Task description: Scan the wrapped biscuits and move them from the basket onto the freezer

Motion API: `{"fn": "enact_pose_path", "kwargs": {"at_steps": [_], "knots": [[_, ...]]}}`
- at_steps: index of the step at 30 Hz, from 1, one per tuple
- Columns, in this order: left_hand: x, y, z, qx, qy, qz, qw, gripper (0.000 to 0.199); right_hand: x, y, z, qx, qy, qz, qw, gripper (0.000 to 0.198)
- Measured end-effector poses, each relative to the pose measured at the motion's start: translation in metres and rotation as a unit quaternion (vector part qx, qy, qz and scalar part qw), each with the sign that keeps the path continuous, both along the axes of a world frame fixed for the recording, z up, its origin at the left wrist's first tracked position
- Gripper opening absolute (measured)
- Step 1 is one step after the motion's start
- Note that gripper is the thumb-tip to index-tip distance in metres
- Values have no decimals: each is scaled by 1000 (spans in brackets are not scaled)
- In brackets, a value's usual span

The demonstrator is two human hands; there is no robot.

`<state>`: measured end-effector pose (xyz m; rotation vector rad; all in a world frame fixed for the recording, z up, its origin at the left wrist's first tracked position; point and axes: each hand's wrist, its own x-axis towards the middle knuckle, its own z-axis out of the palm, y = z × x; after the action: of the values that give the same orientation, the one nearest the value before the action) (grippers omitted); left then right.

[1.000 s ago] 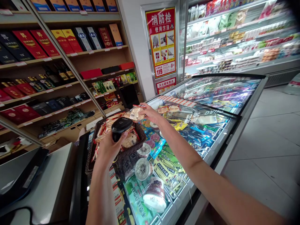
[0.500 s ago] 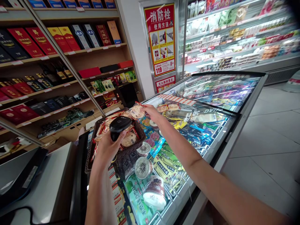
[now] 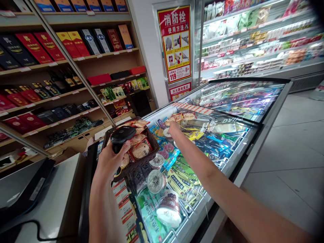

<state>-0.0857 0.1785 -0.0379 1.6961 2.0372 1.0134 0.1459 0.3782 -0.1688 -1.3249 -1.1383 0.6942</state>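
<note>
My left hand (image 3: 110,161) is wrapped round a black handheld scanner-like device (image 3: 123,134) with a rounded head, held over a dark woven basket (image 3: 144,159). Inside the basket are several clear-and-red packets of round, pale baked goods (image 3: 141,150). My right hand (image 3: 174,130) reaches across the chest freezer to a few similar packets (image 3: 188,116) on its glass top. Its fingertips are at the nearest packet, but the back of the hand hides them, so I cannot tell whether they grip it.
The chest freezer (image 3: 268,126) contains bagged ices and ice-cream cups (image 3: 155,181). At lower left is a counter (image 3: 54,199) with a dark device (image 3: 27,189). Shelves of boxed goods (image 3: 77,44) line the left, and a chilled display (image 3: 258,40) stands at the back right.
My right hand has moved right, from the basket's far edge to the packets on the glass. The packet it held now lies in the basket. My left hand has shifted slightly left with the scanner-like device.
</note>
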Motion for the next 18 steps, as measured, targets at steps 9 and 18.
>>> {"fn": "enact_pose_path", "kwargs": {"at_steps": [9,18], "knots": [[-13,2,-2,-3,-18,0,1000,49,-44,-10,34,-61,-39,118,990,19],[-16,3,-3,2,25,11,1000,54,-89,-38,28,-51,-113,238,963,53]]}}
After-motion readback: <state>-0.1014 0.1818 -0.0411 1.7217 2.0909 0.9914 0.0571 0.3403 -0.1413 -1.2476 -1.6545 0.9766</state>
